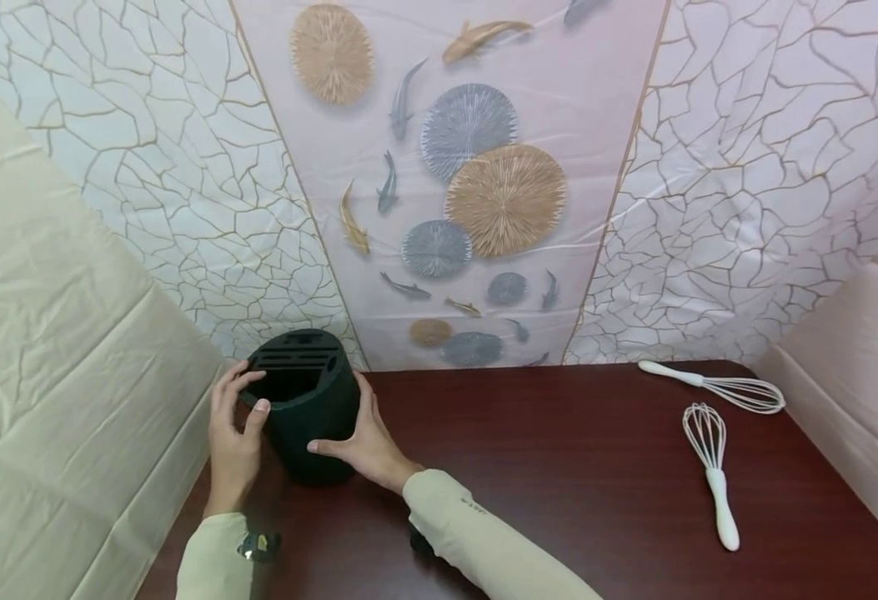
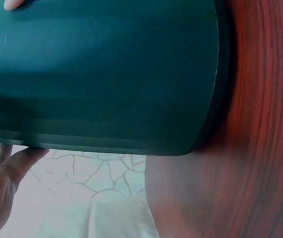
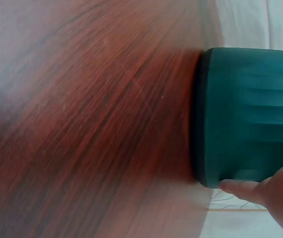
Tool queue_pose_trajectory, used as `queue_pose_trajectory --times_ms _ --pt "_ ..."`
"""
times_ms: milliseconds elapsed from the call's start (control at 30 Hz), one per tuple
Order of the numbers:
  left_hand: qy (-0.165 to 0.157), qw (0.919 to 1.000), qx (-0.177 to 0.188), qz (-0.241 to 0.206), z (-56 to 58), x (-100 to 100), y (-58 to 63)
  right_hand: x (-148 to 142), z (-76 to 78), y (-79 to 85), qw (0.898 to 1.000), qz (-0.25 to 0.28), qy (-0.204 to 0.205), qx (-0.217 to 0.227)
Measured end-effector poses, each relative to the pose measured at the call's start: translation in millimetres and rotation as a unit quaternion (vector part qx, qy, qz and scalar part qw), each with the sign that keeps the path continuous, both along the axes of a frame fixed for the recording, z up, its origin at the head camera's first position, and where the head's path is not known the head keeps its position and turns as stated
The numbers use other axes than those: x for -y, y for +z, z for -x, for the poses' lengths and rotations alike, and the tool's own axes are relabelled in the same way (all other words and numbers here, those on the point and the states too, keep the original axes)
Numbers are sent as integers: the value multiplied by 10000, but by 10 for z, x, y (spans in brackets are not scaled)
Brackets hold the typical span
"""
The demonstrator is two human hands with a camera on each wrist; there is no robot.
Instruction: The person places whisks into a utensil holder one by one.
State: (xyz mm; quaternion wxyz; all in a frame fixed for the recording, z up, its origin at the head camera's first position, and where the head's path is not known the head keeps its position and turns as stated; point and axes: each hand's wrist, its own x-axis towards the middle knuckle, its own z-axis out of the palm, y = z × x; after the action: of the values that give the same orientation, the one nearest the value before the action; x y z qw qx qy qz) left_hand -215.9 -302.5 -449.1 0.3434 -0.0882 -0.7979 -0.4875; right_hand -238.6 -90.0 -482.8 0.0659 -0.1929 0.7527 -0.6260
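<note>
A dark green knife block (image 1: pixel 311 433), round-sided with slots and a wide opening in its top, stands on the table at the left. My left hand (image 1: pixel 234 446) holds its left side at the rim, fingers over the edge and thumb at the front. With the thumb across the front and the fingers round the far side, my right hand (image 1: pixel 367 442) grips its right side. In the left wrist view the smooth green wall of the block fills the upper left. The right wrist view shows the block's base close against the tabletop, a fingertip (image 3: pixel 235 186) touching the wall near it.
Two white-handled whisks lie at the right of the dark red wooden table (image 1: pixel 529 467): one whisk (image 1: pixel 739 392) along the back edge, the other whisk (image 1: pixel 716 475) nearer. A patterned cloth (image 1: pixel 476 292) hangs behind, and a cream cloth (image 1: pixel 86 375) slopes along the left side.
</note>
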Motion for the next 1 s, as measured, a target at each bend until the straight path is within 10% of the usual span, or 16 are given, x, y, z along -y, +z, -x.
queue_pose_trajectory --times_ms 1000 --pt "-573 9977 344 -118 -157 -751 11 -876 -184 18 9992 -161 -46 -365"
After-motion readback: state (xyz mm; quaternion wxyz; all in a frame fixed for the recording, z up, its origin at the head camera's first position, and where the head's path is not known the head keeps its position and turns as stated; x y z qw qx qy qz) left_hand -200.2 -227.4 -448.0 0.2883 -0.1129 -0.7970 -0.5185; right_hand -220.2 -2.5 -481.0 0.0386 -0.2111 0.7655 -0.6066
